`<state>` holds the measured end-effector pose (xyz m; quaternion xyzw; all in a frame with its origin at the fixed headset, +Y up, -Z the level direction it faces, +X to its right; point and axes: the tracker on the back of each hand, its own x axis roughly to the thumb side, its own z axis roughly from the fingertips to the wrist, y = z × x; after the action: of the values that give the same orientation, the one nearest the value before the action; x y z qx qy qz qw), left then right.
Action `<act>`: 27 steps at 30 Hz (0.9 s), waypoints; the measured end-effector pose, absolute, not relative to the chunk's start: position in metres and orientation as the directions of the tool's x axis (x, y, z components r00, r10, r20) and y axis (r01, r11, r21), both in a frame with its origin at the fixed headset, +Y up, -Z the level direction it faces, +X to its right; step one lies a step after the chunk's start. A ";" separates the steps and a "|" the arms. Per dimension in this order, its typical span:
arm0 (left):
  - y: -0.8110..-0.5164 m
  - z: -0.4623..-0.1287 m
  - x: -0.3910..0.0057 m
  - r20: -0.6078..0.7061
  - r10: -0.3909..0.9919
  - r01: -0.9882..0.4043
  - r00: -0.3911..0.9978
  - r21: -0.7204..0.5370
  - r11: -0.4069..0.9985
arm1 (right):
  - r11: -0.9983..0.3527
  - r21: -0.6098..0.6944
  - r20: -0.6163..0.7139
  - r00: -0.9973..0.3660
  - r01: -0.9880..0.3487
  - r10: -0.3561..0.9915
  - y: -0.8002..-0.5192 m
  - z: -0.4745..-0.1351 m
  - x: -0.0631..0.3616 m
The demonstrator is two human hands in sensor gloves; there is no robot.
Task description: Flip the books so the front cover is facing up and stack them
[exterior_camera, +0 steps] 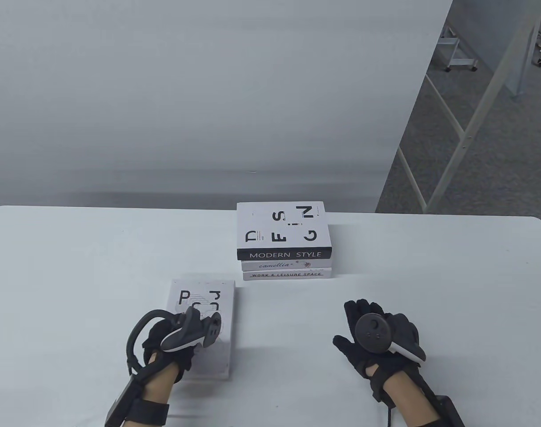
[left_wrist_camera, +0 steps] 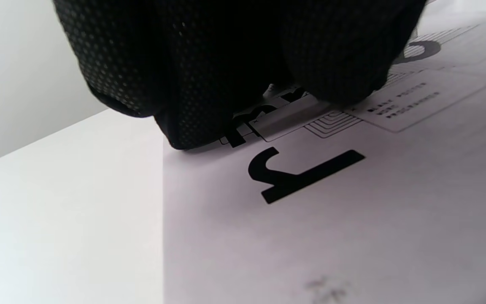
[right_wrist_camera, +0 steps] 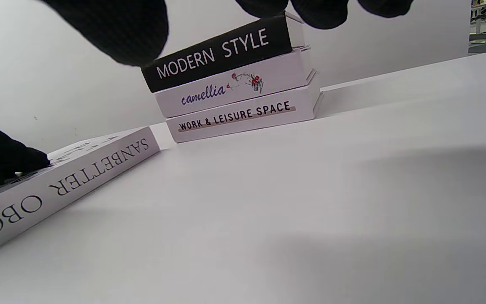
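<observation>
A stack of three books (exterior_camera: 284, 249) stands mid-table: "MODERN STYLE" (right_wrist_camera: 222, 57) on top with its lettered white cover up, "camellia" (right_wrist_camera: 226, 90) under it, "WORK & LEISURE SPACE" (right_wrist_camera: 238, 116) at the bottom. A fourth white book (exterior_camera: 208, 329) lies flat at the front left, printed cover up; its spine (right_wrist_camera: 66, 181) reads "SANBETTER OBO". My left hand (exterior_camera: 181, 331) rests on this book, its fingers (left_wrist_camera: 192, 80) pressing the cover (left_wrist_camera: 310, 202). My right hand (exterior_camera: 372, 333) hovers open above the bare table, right of the book, holding nothing.
The white table (exterior_camera: 430, 275) has its far edge just behind the stack, against a grey wall. To the right, beyond the table, a floor with metal frame legs (exterior_camera: 461, 133) shows.
</observation>
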<state>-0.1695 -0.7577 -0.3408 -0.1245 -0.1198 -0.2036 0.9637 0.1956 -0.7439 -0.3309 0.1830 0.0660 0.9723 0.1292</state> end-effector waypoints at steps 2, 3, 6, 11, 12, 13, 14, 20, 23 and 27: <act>-0.758 -0.335 -0.152 0.325 -0.371 0.433 0.870 -0.144 0.890 | -0.959 0.171 0.348 -0.897 -0.226 0.274 -0.744 -0.330 0.193; -0.758 -0.332 -0.142 0.346 -0.376 0.439 0.860 -0.124 0.890 | -0.959 0.168 0.354 -0.895 -0.226 0.273 -0.744 -0.330 0.191; -0.758 -0.325 -0.114 0.385 -0.365 0.432 0.848 -0.100 0.897 | -0.962 0.170 0.365 -0.894 -0.211 0.261 -0.745 -0.329 0.186; -0.757 -0.325 -0.075 0.416 -0.342 0.416 0.842 -0.097 0.904 | -0.965 0.180 0.380 -0.891 -0.192 0.249 -0.749 -0.328 0.178; -0.757 -0.325 -0.069 0.422 -0.335 0.409 0.842 -0.095 0.908 | -0.965 0.181 0.383 -0.891 -0.188 0.246 -0.749 -0.327 0.176; -0.757 -0.324 -0.063 0.430 -0.329 0.401 0.841 -0.088 0.912 | -0.965 0.183 0.385 -0.889 -0.189 0.247 -0.750 -0.327 0.176; -0.757 -0.324 -0.056 0.433 -0.323 0.395 0.841 -0.085 0.915 | -0.963 0.186 0.388 -0.886 -0.193 0.252 -0.752 -0.327 0.174; -0.756 -0.315 -0.032 0.469 -0.280 0.343 0.838 -0.053 0.938 | -0.961 0.226 0.404 -0.883 -0.158 0.240 -0.764 -0.329 0.168; -0.757 -0.307 -0.026 0.474 -0.317 0.364 0.822 -0.008 0.931 | -0.964 0.232 0.411 -0.885 -0.130 0.218 -0.768 -0.330 0.165; -0.752 -0.308 -0.041 0.458 -0.246 0.296 0.854 -0.039 0.954 | -0.964 0.245 0.421 -0.883 -0.107 0.205 -0.773 -0.332 0.160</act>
<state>-0.0409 -0.7524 -0.3081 -0.0538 -0.2302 -0.1410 0.9614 0.1602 -0.7725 -0.3323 0.2275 0.1079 0.9644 0.0811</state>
